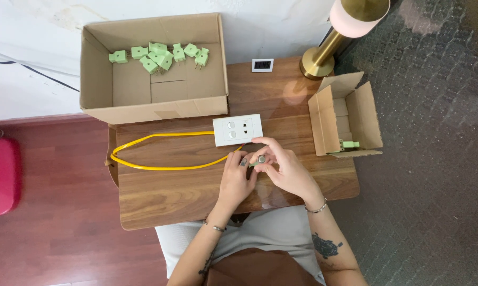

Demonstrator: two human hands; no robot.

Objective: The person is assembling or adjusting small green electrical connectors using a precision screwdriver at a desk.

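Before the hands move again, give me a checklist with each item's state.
1. Left hand and right hand both on the small green plug: ok.
2. Plug prongs visible: cannot tell, fingers cover them.
3. White socket plate flat on the wooden table, sockets unoccupied: ok.
4. Yellow cable lying clear of the hands: not ok, it runs under the left fingers.
5. Large cardboard box holds more green plugs: ok.
6. Small cardboard box within reach on the right: ok.
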